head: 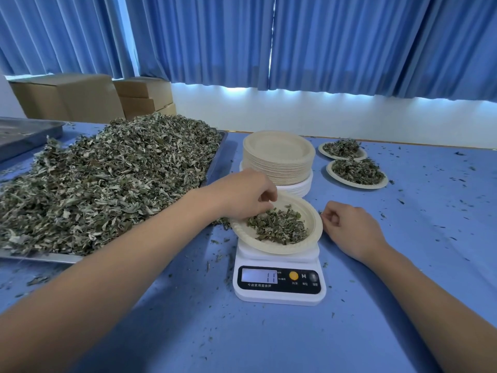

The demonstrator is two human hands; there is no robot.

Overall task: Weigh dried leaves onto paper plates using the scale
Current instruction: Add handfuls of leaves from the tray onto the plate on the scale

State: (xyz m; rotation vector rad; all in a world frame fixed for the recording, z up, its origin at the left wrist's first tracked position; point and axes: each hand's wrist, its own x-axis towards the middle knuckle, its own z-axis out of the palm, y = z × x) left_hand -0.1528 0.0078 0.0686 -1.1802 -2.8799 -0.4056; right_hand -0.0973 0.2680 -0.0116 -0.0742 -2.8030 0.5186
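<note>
A white digital scale [279, 281] stands on the blue table and its display reads 11. On it sits a paper plate [314, 219] holding a small heap of dried leaves [279, 227]. My left hand [247, 195] hovers over the plate's far left rim, fingers curled down toward the leaves; whether it pinches any I cannot tell. My right hand [352, 227] rests on the table just right of the plate, fingers loosely curled and holding nothing. A big pile of dried leaves [107, 173] fills a metal tray [217, 162] at the left.
A stack of paper plates [279, 160] stands behind the scale. Two filled plates [357, 173] [343, 150] lie at the back right. A second metal tray [24, 133] and cardboard boxes [88, 95] are at the far left. Leaf crumbs litter the table.
</note>
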